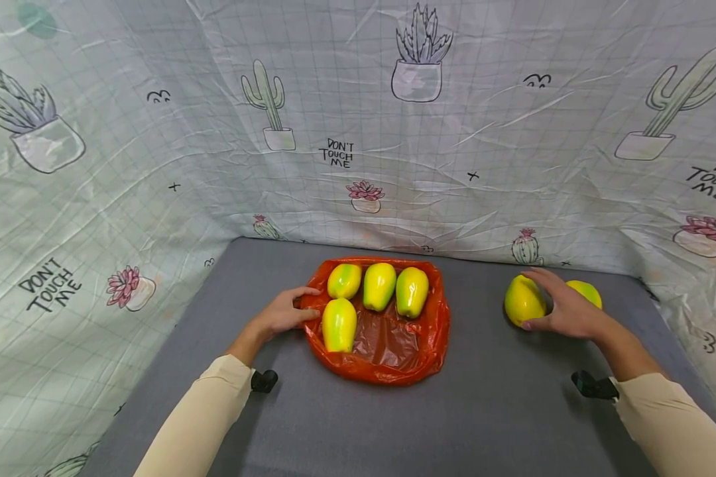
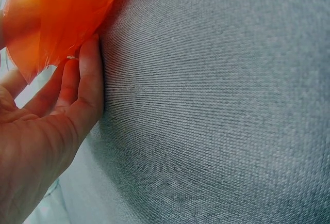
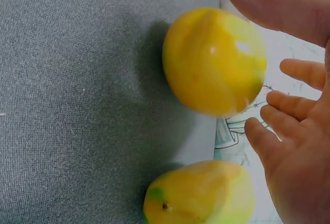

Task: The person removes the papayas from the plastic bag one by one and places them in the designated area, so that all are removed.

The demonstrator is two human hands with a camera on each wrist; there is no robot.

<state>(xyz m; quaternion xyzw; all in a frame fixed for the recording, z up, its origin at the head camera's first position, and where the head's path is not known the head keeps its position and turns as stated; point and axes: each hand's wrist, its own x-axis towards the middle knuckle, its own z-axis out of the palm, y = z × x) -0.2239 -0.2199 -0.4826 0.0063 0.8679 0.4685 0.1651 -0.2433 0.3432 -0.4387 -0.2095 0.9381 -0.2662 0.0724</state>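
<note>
A red plastic bag [image 1: 388, 376] lies spread on the grey table with its rim rolled out. Several glossy yellow-green, papaya-like fruits [image 1: 339, 326] lie inside it, along its back and left side. At the bag's left edge, my left hand [image 1: 283, 311] holds the thin plastic between thumb and fingers; the film [image 2: 62, 17] partly covers the fingertips. My right hand [image 1: 563, 306] reaches over a yellow fruit [image 1: 522, 301], its thumb and fingers spread around it. In the right wrist view a gap shows between the fingers and that fruit [image 3: 214, 61].
A second loose fruit [image 1: 586, 292] lies on the table just right of the first, partly behind my right hand. Cloth printed with cacti [image 1: 364, 126] hangs behind the table [image 1: 477, 411] and along its sides. A dark wrist mount [image 1: 593, 385] juts out from each sleeve.
</note>
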